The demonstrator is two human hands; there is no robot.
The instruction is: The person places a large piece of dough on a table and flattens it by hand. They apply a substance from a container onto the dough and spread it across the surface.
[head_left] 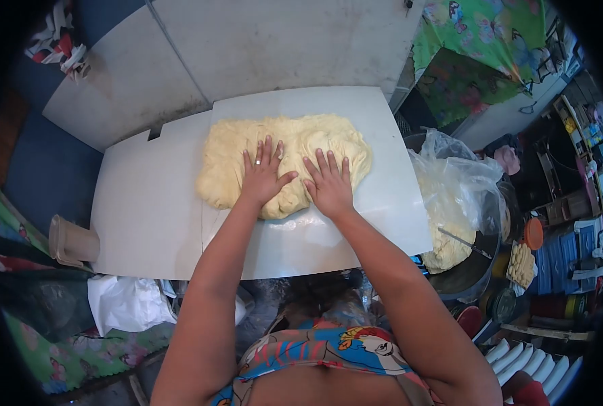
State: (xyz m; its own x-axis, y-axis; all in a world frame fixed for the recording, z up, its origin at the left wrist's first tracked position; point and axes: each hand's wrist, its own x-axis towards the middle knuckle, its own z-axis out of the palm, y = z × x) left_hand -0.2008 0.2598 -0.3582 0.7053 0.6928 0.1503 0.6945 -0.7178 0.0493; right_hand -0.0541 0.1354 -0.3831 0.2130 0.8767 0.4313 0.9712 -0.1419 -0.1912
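Observation:
A large slab of pale yellow dough [233, 152] lies on the white tabletop [149, 216], its surface uneven and creased. Flat on the left half of it rests my left hand [264, 177], fingers spread, with a ring on one finger. My right hand [330, 188] presses on the right half, its fingers also stretched out and apart. Both palms touch the dough near its front edge, with the thumbs pointing toward each other. Neither hand grips anything.
A dark basin [467, 277] to the right of the table holds more dough [450, 240], partly under a clear plastic bag [460, 176]. A beige container [73, 240] stands at the table's left edge. White bags [128, 304] lie below it. Behind the table rises a pale wall [294, 44].

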